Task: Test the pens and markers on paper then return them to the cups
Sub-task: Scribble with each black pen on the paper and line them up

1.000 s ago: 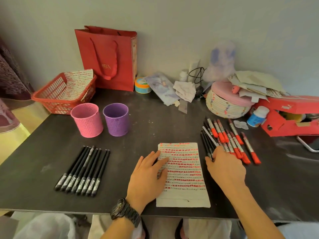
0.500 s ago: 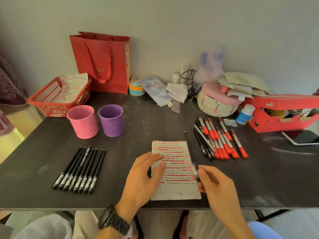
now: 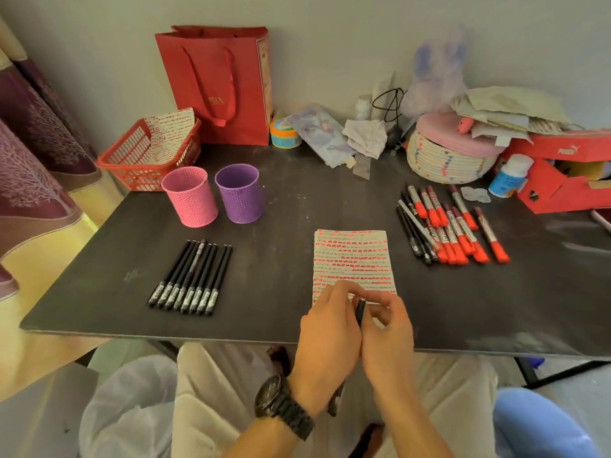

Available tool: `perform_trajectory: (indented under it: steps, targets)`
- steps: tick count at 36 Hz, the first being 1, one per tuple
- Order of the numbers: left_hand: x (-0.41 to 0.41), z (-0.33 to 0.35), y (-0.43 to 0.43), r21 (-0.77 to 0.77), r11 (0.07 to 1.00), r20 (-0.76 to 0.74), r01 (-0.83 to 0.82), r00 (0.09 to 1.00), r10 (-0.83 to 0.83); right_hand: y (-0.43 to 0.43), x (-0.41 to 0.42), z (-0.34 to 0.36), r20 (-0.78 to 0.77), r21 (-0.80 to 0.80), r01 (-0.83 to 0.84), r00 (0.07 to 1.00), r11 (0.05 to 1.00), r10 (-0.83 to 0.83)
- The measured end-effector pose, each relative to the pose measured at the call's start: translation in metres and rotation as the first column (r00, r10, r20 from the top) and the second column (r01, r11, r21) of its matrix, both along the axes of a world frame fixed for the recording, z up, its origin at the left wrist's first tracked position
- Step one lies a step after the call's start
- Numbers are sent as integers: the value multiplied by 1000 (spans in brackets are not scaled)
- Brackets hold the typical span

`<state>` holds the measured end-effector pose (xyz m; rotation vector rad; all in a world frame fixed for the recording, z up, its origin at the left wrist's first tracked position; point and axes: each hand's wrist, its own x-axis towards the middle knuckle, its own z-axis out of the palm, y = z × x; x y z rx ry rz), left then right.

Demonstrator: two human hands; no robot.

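Black pen (image 3: 360, 313) between curled left hand (image 3: 327, 338) and right hand (image 3: 388, 338)

Looks like a room at home. Told by the patterned curtain (image 3: 36, 153) beside the bench (image 3: 281, 209), plus a red gift bag (image 3: 224, 77), shoe box (image 3: 562, 180) and woven basket (image 3: 446, 160) along a plain wall (image 3: 330, 34).

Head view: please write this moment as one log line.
left hand, right hand: grip black pen | where: above near edge of paper | next: likely uncap

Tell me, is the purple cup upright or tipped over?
Upright. The purple cup stands on its base on the dark table, open rim facing up, beside the pink cup.
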<state>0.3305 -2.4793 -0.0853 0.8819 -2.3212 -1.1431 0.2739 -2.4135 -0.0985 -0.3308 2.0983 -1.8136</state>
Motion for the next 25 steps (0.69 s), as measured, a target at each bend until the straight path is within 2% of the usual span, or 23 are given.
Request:
perform_trajectory:
  steps: [3,6,11,13,17,19,22,25]
  targets:
    - [-17,5,5,10,992,-45,-125,991,125,-13,3,7,168,-164,175,975,971,-147]
    - [-24,10,6,65,987,-3,-147,989,147,-13,-5,12,142,-171,203,973,964,-180]
    - [-21,10,7,32,999,92,-41,995,38,-5,-23,8,65,-109,181,982,977,-175]
    - [-15,7,11,43,999,102,25,994,-30,-2,-31,9,109,-128,221,972,967,-208]
    - [0,-4,15,145,980,100,134,984,-149,-2,-50,17,363,-284,316,909,905,-204]
    - [7,-8,16,228,954,86,195,972,-219,-4,-57,21,430,-361,360,883,860,-189]
    - [14,-9,18,342,888,16,308,943,-333,-6,-60,23,454,-448,366,879,815,-145]
    - [18,-8,15,382,870,-40,312,946,-322,-5,-52,25,413,-532,280,909,799,-44]
